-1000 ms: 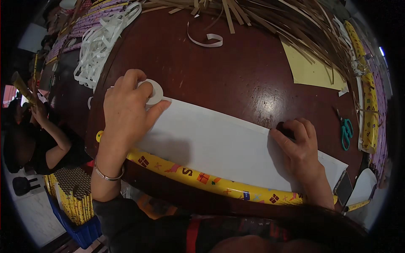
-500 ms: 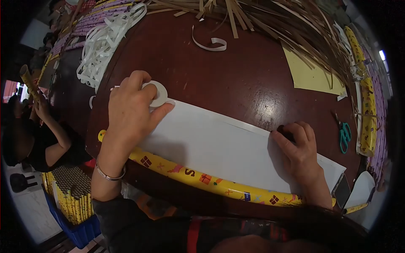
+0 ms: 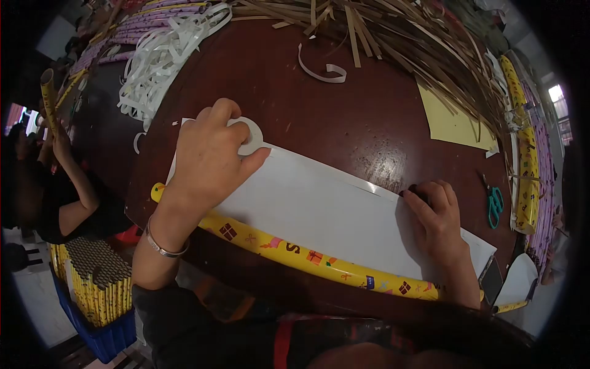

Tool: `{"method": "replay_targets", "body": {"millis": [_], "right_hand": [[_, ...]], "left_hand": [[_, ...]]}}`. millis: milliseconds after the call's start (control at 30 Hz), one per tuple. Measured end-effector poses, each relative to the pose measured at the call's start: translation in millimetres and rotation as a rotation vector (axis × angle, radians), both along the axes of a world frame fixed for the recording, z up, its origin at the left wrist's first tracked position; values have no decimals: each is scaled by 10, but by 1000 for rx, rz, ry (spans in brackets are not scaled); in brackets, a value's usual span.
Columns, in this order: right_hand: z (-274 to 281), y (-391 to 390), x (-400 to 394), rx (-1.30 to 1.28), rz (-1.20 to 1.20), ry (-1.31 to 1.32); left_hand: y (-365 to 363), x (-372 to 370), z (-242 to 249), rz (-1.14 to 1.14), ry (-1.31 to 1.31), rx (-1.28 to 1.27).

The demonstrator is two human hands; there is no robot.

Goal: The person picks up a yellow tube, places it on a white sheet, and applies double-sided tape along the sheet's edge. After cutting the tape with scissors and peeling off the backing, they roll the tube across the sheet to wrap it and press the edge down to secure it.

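Observation:
My left hand [image 3: 212,150] is closed around a roll of white tape [image 3: 251,136] at the far edge of the white paper sheet [image 3: 307,190]. My right hand [image 3: 435,212] rests further right on the same edge, its fingers curled over a small dark object [image 3: 412,188] that they mostly hide. Between the hands, a thin strip of tape [image 3: 362,183] appears to run along the paper's edge. The near side of the sheet is rolled up, showing its yellow patterned face as a long roll [image 3: 307,253] along the table's front.
Teal-handled scissors [image 3: 495,206] lie to the right, near yellow paper [image 3: 458,120] under brown strips [image 3: 424,52]. White strips [image 3: 157,67] are heaped at back left. A blue crate [image 3: 101,338] holds yellow tubes [image 3: 101,289]. A co-worker's arm [image 3: 77,178] raises a tube at left.
The whole view has shifted slightly as my head moved. Both hands keep nearly the same places on the paper's edge. At left, the co-worker's tube is tilted more upright.

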State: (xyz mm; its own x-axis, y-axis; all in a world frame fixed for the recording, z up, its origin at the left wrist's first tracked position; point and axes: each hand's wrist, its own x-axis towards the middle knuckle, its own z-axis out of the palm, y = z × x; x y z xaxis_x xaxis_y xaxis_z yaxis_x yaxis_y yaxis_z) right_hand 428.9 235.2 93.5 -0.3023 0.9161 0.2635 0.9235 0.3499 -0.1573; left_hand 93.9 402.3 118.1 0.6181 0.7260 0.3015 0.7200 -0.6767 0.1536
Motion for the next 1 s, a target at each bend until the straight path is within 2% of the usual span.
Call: {"method": "replay_targets", "body": {"millis": [300, 1000], "right_hand": [[19, -3, -29, 43, 19, -84], [-27, -26, -5, 28, 6, -74]], "left_hand": [[17, 39, 15, 21, 42, 39], [53, 167, 137, 61, 190, 14]]}}
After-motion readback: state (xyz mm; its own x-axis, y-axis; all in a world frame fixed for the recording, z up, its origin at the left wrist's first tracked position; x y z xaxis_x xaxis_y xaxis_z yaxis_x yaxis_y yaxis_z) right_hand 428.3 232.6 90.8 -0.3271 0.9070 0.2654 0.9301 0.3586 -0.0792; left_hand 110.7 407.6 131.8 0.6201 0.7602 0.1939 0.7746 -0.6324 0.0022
